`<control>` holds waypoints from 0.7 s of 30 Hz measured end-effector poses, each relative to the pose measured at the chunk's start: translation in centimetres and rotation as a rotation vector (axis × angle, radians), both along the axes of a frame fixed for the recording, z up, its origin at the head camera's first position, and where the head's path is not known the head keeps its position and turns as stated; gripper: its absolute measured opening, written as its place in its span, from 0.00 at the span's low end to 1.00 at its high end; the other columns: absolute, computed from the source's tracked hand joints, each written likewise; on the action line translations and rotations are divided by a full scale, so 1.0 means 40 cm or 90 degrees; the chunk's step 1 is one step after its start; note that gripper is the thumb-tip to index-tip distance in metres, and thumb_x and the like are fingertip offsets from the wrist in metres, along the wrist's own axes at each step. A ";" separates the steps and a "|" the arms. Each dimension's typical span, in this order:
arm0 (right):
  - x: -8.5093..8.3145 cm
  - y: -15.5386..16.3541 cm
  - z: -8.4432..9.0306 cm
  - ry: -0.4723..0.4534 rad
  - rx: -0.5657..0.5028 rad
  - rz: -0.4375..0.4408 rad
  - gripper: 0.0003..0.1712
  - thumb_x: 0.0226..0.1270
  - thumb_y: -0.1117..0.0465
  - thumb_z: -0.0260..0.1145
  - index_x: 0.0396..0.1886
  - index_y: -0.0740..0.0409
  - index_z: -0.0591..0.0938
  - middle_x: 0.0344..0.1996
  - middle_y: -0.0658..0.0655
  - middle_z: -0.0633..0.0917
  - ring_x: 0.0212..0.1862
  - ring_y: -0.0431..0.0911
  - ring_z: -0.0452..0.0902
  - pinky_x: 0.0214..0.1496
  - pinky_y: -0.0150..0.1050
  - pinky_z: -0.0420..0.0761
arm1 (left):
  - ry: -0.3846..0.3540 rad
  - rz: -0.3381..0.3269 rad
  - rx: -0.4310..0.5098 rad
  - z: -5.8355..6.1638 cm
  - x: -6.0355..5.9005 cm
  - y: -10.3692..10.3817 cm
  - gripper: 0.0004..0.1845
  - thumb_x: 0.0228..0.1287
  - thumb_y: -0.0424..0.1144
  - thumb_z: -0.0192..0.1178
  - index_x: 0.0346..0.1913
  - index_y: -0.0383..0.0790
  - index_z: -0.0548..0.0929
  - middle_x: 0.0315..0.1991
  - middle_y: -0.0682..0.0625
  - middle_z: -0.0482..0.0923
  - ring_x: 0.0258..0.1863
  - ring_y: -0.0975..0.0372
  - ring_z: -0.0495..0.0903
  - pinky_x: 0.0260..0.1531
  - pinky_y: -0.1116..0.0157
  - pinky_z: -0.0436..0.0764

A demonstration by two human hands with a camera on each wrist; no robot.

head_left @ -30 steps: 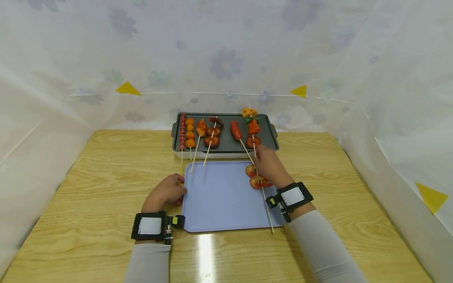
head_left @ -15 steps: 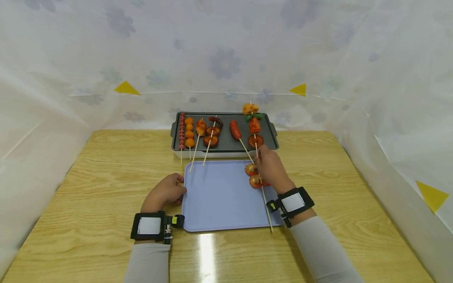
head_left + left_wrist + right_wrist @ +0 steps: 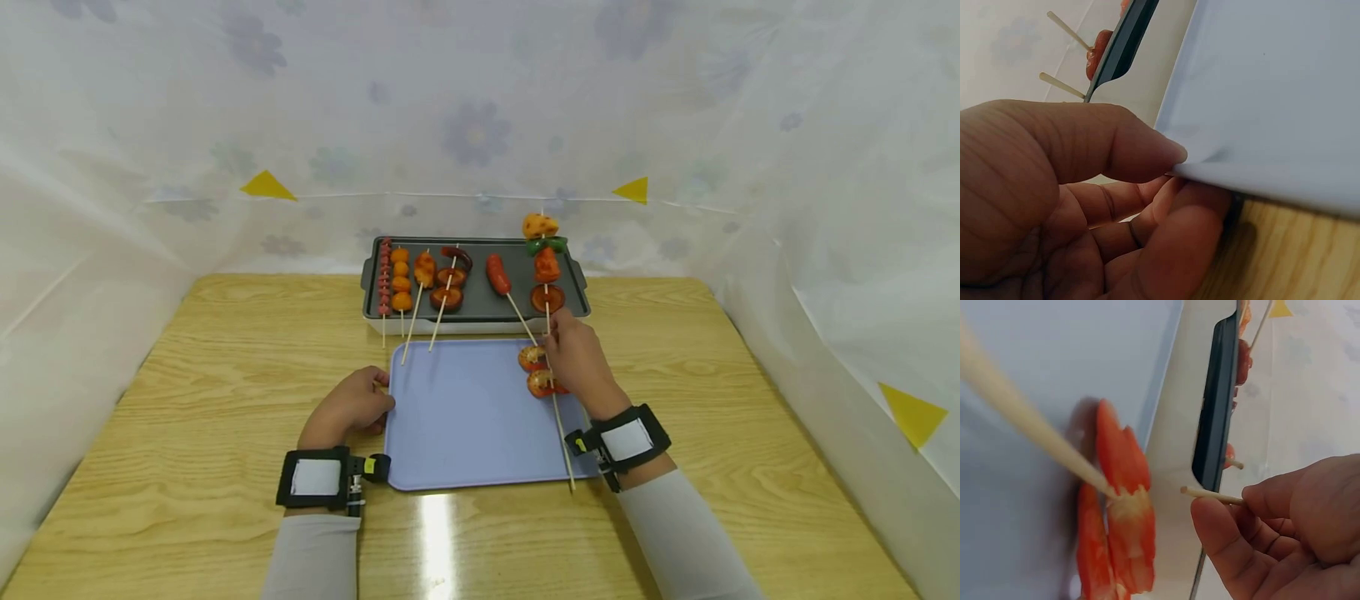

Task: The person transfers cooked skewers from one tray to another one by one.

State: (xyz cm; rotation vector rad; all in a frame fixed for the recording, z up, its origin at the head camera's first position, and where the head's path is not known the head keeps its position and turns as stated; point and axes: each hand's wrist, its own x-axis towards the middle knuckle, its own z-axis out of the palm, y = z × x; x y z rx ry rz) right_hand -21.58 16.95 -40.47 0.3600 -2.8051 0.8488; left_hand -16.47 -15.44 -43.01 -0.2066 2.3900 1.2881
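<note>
My right hand (image 3: 581,358) pinches the bare stick end of a mixed skewer (image 3: 547,265) between thumb and finger, as the right wrist view also shows. Threaded on it are a brown round slice, an orange-red chunk, a green piece and a yellow piece, over the right end of the grill pan (image 3: 480,308). Whether it touches the pan I cannot tell. My left hand (image 3: 348,408) grips the left edge of a pale lilac tray (image 3: 465,425), thumb on top and fingers beneath. Under my right hand, a skewer of orange-red shrimp-like pieces (image 3: 1132,544) lies on the tray, partly hidden.
On the pan lie a sausage skewer (image 3: 498,275), a skewer of brown slices (image 3: 447,297), an orange-brown piece on a stick (image 3: 424,269), an orange-ball skewer (image 3: 401,283) and a thin pink skewer (image 3: 385,279). Several sticks overhang its front. A wooden table (image 3: 247,375) lies beneath.
My right hand has shifted slightly right with the mixed skewer, whose top has moved right and a little farther away. My left hand and the tray stay put.
</note>
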 end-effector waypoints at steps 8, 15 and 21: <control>0.026 -0.004 0.016 0.021 -0.009 0.018 0.06 0.70 0.69 0.61 0.40 0.64 0.71 0.27 0.59 0.81 0.24 0.48 0.74 0.24 0.42 0.72 | -0.003 0.001 0.006 0.003 0.003 0.000 0.20 0.63 0.28 0.56 0.58 0.28 0.69 0.32 0.41 0.76 0.24 0.57 0.78 0.25 0.63 0.81; 0.069 -0.013 0.045 0.026 -0.016 0.042 0.05 0.69 0.70 0.61 0.40 0.65 0.72 0.27 0.58 0.79 0.24 0.47 0.72 0.24 0.41 0.71 | 0.002 -0.004 0.009 0.006 0.001 0.000 0.20 0.62 0.28 0.55 0.57 0.28 0.69 0.31 0.42 0.76 0.23 0.57 0.77 0.24 0.64 0.80; 0.101 -0.023 0.053 -0.010 -0.022 0.053 0.03 0.70 0.70 0.57 0.40 0.65 0.73 0.24 0.56 0.77 0.22 0.45 0.69 0.22 0.39 0.70 | -0.001 -0.005 0.007 0.009 0.002 0.001 0.20 0.62 0.28 0.55 0.57 0.28 0.69 0.31 0.42 0.76 0.24 0.57 0.77 0.24 0.64 0.80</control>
